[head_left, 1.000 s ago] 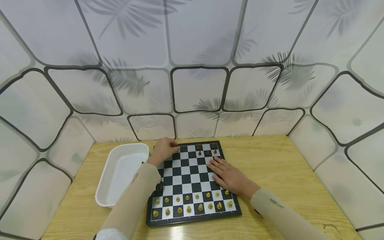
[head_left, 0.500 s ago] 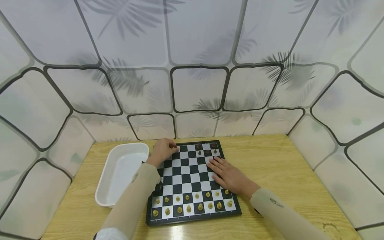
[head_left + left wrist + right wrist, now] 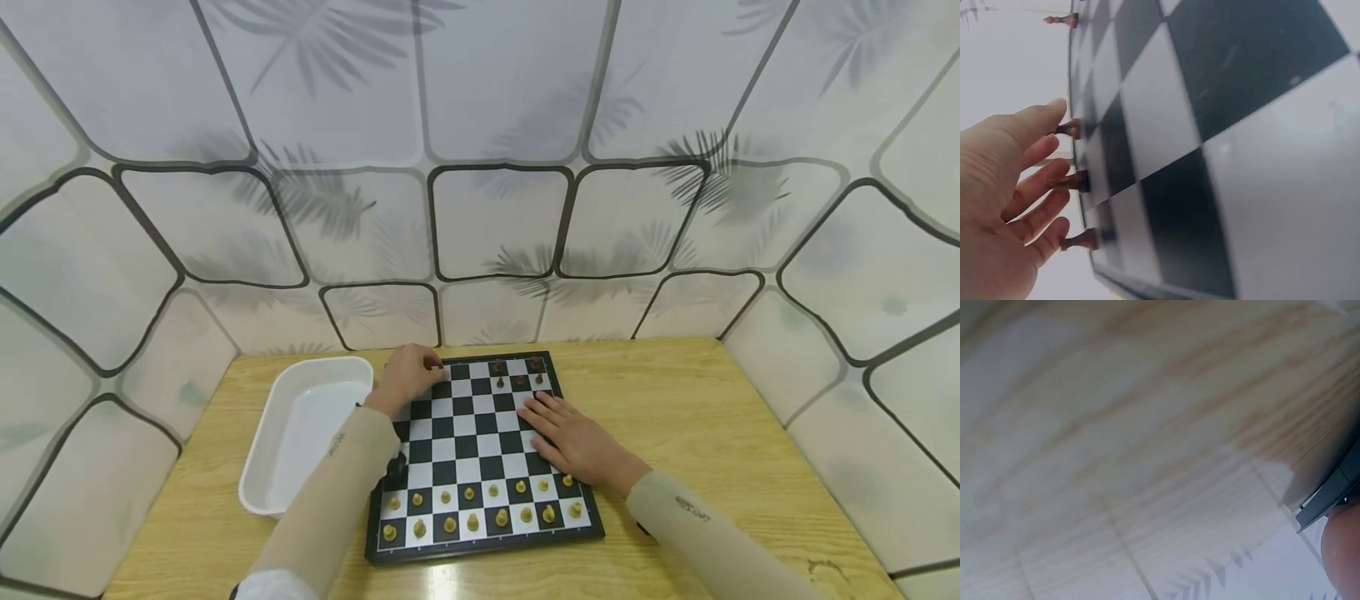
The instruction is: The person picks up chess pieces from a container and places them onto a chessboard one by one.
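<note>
My left hand (image 3: pixel 407 379) reaches over the far left corner of the black-and-white chessboard (image 3: pixel 466 447). In the left wrist view its thumb and index finger pinch a dark brown chess piece (image 3: pixel 1071 129), whose top the fingers partly cover. Two more brown pieces, one by the middle fingers (image 3: pixel 1076 181) and one by the little finger (image 3: pixel 1082 240), stand on the board beside that hand. My right hand (image 3: pixel 577 443) rests with spread, straight fingers on the board's right edge; only a bit of skin (image 3: pixel 1342 550) shows in the right wrist view.
Two rows of yellow chess pieces (image 3: pixel 501 517) line the near side of the board. Several brown pieces (image 3: pixel 520 381) stand at its far right. A white plastic basin (image 3: pixel 288 450) sits left of the board on the wooden table (image 3: pixel 660 392), with patterned walls behind.
</note>
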`<state>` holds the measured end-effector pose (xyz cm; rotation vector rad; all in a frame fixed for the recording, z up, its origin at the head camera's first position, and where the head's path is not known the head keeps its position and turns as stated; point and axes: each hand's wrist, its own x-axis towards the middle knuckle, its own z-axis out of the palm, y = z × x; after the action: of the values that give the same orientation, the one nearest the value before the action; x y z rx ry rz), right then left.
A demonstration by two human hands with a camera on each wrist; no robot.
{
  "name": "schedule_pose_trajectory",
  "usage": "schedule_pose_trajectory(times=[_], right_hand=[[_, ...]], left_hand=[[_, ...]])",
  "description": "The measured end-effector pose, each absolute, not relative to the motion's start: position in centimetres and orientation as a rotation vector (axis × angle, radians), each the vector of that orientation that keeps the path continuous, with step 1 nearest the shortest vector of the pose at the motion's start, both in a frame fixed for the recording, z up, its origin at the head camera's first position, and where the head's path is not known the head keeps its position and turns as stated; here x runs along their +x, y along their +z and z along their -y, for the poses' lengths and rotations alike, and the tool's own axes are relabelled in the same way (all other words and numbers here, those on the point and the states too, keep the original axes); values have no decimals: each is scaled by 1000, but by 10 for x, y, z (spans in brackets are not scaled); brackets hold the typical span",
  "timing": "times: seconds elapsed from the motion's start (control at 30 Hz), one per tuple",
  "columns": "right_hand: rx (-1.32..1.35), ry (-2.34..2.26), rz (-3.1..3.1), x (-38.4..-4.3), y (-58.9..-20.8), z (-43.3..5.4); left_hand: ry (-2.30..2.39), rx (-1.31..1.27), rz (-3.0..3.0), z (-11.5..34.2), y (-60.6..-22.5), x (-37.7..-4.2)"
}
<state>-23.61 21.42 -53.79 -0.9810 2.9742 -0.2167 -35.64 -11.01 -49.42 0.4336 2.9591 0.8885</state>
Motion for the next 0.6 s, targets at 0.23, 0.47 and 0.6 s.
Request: schedule_pose_trajectory(times=[0.23,0.47,0.6], right_hand=[[-988,-207,-2988,-237,-539,-214],[-993,-233,-2991,-236,-538,-214],[-991,-228,-2991,-236,-538,-213]], left_hand=[[935,494,-2982,127,-474,-358],[1059,513,-3026,157,-449,-353],[1109,505,-3043,180,-443,-347]])
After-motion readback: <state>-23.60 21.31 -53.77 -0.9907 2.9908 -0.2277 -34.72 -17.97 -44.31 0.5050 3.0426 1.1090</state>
